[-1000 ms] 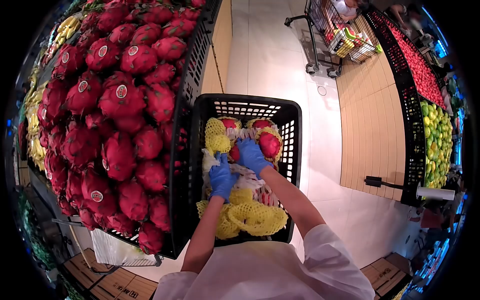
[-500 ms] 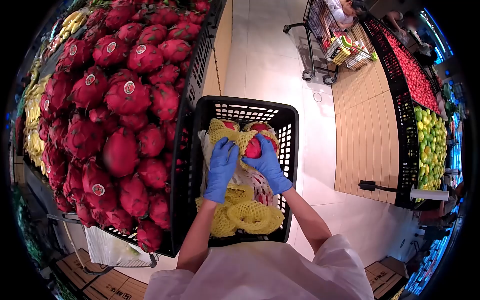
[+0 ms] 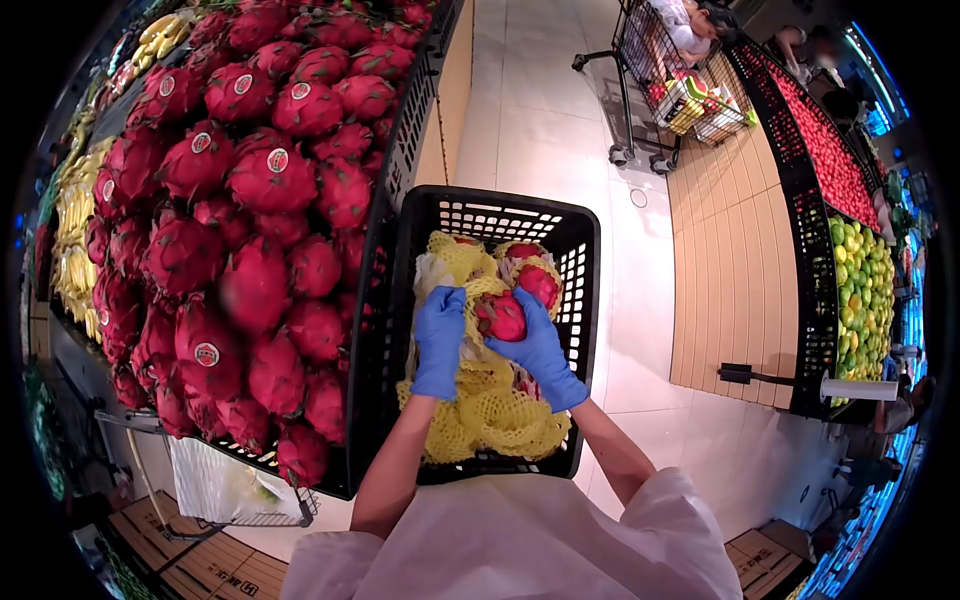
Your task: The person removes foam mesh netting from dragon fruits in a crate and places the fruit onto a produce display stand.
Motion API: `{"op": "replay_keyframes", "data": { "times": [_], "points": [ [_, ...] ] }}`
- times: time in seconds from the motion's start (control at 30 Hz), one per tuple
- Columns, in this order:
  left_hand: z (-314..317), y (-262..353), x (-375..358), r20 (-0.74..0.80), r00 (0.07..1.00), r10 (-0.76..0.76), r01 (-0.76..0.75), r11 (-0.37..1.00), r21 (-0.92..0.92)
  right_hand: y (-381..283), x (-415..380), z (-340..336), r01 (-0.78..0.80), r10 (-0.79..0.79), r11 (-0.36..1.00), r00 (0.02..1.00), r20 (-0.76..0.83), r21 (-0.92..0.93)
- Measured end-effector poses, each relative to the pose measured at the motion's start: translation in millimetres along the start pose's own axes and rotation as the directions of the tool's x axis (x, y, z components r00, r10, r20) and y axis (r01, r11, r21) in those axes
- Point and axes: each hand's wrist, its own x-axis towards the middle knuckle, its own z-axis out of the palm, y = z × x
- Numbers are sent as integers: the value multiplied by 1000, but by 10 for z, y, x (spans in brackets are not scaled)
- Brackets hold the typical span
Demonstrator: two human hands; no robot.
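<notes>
Blue gloves cover both of the shopper-side worker's hands, which I see working over a deep black plastic crate with slotted walls (image 3: 500,197). The right hand (image 3: 541,350) is curled around a round crimson dragon fruit with a scaly skin (image 3: 500,317), thumb beneath it and fingers over its far side. That fruit sits between the two hands, above the middle of the crate. The left hand (image 3: 440,342) faces it with its fingers drawn in close, beside stretchy yellow foam netting (image 3: 471,332) at the fruit's left side; I cannot tell whether the fingers pinch the mesh.

Just beyond the right hand, another crimson dragon fruit in a yellow net (image 3: 540,285) rests in the crate. Nearer the body, crumpled yellow foam sleeves (image 3: 515,422) lie heaped together below the wrists.

To the left of the crate rises a big pile of crimson dragon fruit (image 3: 255,285), several wearing round stickers. Across the pale tiled floor (image 3: 550,130) stands a wood-panelled display (image 3: 735,290) bearing small red fruit (image 3: 822,135) and green-yellow fruit (image 3: 860,290). A black wire shopping cart (image 3: 640,48) stands near its far end.
</notes>
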Motion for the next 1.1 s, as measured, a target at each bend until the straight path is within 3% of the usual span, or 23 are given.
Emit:
{"op": "replay_keyframes", "data": {
  "times": [0.03, 0.07, 0.1, 0.13, 0.2, 0.23, 0.27, 0.3, 0.33, 0.4, 0.43, 0.5, 0.53, 0.57, 0.63, 0.7, 0.73, 0.77, 0.8, 0.87, 1.03, 1.1],
  "points": [
    [-34, -38, 9, 85, 968, -238, 249, 953, -172, -5, -33, -13, 3, -3, 1000, 1000, 1, 0],
    [-66, -77, 19, 208, 873, -440, 486, 816, -312, -10, -68, -31, -141, 140, 959, 990, 21, 247],
    [-77, -148, 34, 206, 874, -440, 485, 816, -314, -2, -102, -54, -274, 271, 838, 960, 76, 471],
    [-83, -218, 63, 130, 874, -469, 485, 816, -314, 40, -131, -66, -272, 267, 839, 960, 78, 471],
    [-128, -253, 85, 44, 888, -458, 440, 818, -370, 109, -155, -121, -265, 425, 464, 904, 50, 845],
    [-141, -212, 93, 40, 889, -457, 438, 819, -372, 114, -150, -183, -264, 422, 465, 905, 51, 845],
    [-148, -172, 103, -64, 939, -338, 329, 937, -120, 127, -145, -258, -203, 414, 267, 907, 78, 942],
    [-153, -120, 97, -129, 973, -191, 210, 966, 151, 124, -145, -335, -136, 403, 54, 909, 103, 989],
    [-145, -85, 85, -133, 973, -189, 208, 967, 148, 140, -167, -398, -158, 415, 66, 902, 117, 985],
    [-119, -15, 52, 57, 998, -9, -14, 921, 389, 81, -210, -543, -159, 397, 49, 909, 126, 986],
    [-90, -58, 36, 53, 999, -5, -16, 923, 383, 19, -222, -633, -160, 384, 30, 913, 136, 987],
    [-14, -157, -2, 293, 924, 244, -381, 556, 738, -59, -251, -816, -202, 337, 103, 928, 157, 974],
    [-47, 40, -13, 317, 942, 112, -319, 594, 739, -56, -267, -895, -233, 269, 212, 947, 173, 949],
    [-115, 231, -13, 314, 943, 111, -316, 596, 738, -72, -284, -953, -254, 203, 319, 959, 196, 913],
    [-328, 734, 1, 279, 916, 289, -397, 757, 519, -188, -333, -1066, -298, 233, 396, 948, 219, 868],
    [-506, 1113, -38, 261, 895, 361, -445, 701, 557, -149, -379, -1130, -318, 158, 577, 947, 279, 752],
    [-573, 1280, -74, 314, 896, 314, -381, 907, 182, -384, -371, -1185, -350, 191, 606, 936, 296, 714],
    [-595, 1364, -107, 375, 880, 290, -221, 951, -217, -408, -381, -1182, -354, 188, 605, 934, 304, 713],
    [-579, 1382, -156, 370, 884, 285, -218, 953, -212, -419, -392, -1175, -360, 165, 610, 929, 331, 706],
    [-550, 1408, -270, 536, 788, 304, -44, 896, -442, -462, -416, -1156, -378, 153, 614, 918, 366, 693],
    [-555, 1210, -360, 549, 806, 222, -14, 934, -357, -435, -449, -1066, -383, 67, 610, 898, 436, 694],
    [-624, 1162, -338, 412, 772, 484, -451, 874, -180, -450, -452, -1026, -372, 11, 616, 886, 464, 695]
  ]
}}
